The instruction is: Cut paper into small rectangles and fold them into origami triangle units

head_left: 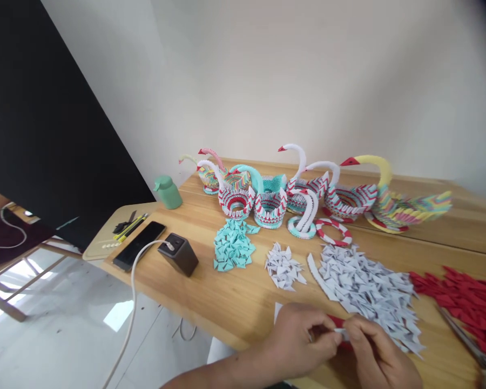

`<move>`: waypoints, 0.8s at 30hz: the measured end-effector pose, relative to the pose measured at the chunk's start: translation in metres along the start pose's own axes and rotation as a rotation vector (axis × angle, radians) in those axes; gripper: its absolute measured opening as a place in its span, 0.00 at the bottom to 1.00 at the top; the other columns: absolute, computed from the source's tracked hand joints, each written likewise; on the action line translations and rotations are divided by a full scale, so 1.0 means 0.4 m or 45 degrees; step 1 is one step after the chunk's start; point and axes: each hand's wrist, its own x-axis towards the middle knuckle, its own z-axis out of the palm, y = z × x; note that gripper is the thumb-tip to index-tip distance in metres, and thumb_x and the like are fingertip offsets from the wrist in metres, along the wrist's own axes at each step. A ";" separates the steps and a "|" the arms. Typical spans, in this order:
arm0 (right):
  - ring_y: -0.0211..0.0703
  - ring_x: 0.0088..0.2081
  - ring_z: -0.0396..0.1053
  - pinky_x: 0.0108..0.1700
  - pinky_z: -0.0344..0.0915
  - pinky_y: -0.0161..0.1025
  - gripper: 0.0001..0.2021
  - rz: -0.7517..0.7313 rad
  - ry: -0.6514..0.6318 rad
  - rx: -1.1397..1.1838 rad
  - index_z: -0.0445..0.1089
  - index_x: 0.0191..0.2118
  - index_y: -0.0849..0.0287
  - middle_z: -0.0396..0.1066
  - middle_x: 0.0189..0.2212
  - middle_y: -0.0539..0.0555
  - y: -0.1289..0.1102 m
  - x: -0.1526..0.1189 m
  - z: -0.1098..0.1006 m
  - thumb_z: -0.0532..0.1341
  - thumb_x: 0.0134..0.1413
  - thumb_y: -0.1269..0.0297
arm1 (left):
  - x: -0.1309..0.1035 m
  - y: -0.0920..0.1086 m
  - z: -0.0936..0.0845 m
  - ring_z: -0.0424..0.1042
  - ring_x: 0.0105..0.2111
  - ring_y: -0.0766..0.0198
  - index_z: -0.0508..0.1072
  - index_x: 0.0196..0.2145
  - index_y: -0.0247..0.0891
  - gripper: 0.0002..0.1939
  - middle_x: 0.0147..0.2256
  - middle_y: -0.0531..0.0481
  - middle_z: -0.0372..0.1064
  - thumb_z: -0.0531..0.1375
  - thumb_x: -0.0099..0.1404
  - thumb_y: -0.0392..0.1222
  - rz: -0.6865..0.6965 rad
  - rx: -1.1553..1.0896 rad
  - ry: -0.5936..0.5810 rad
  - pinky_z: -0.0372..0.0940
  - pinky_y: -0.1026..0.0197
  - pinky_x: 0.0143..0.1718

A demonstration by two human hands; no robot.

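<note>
Near the front edge of the table, my left hand (299, 337) and my right hand (383, 354) meet fingertip to fingertip. Between them they pinch a small white paper piece (342, 334), mostly covered by the fingers. Something red (335, 321) shows behind the fingertips; its kind is hard to make out. A white paper corner (278, 312) sticks out beyond my left hand. Just past my hands lies a large heap of white folded paper triangles (364, 289), with a curved white strip of joined pieces (321, 278) along its left side.
Teal triangles (234, 246), a smaller white pile (284, 267) and red triangles (464, 302) lie about. Several paper swans (269, 208) line the back by a red-and-white ring (334, 232). Scissors (465, 335) lie right; a phone (140, 246) and a cabled dark block (179, 255) left.
</note>
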 end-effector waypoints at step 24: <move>0.46 0.28 0.76 0.32 0.70 0.38 0.19 -0.058 0.037 -0.139 0.76 0.35 0.56 0.78 0.27 0.53 0.030 0.001 0.009 0.53 0.62 0.49 | 0.002 0.016 -0.012 0.58 0.20 0.70 0.70 0.22 0.36 0.08 0.19 0.55 0.62 0.61 0.55 0.40 -0.193 -0.266 -0.046 0.55 0.67 0.23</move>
